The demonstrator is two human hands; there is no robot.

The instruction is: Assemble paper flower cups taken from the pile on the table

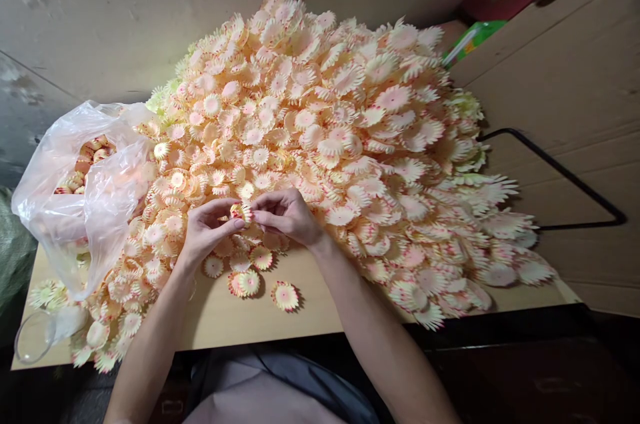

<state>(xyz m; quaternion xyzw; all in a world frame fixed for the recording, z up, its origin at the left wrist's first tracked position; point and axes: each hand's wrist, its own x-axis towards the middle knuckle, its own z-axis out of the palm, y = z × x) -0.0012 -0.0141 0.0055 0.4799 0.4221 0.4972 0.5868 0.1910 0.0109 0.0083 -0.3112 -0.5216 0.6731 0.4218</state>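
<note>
Between my two hands is a small cream flower piece [241, 212] with red marks. My left hand [213, 224] pinches it from the left, thumb below and fingers curled. From the right, my right hand [287, 216] has its thumb and fingertips closed on the piece's edge. Both hands are over the near edge of a large pile of pale cream and pink petal discs [320, 124]. Just below them on the light wooden table [240, 324] lie a few loose discs, one of them a red-tipped disc [285, 296] by itself.
A translucent plastic bag [107, 204] with rolled flower pieces [93, 156] stands at the left. A clear round container [35, 337] is at the front left corner. Cardboard [565, 97] and a black metal bar [570, 177] border the right side.
</note>
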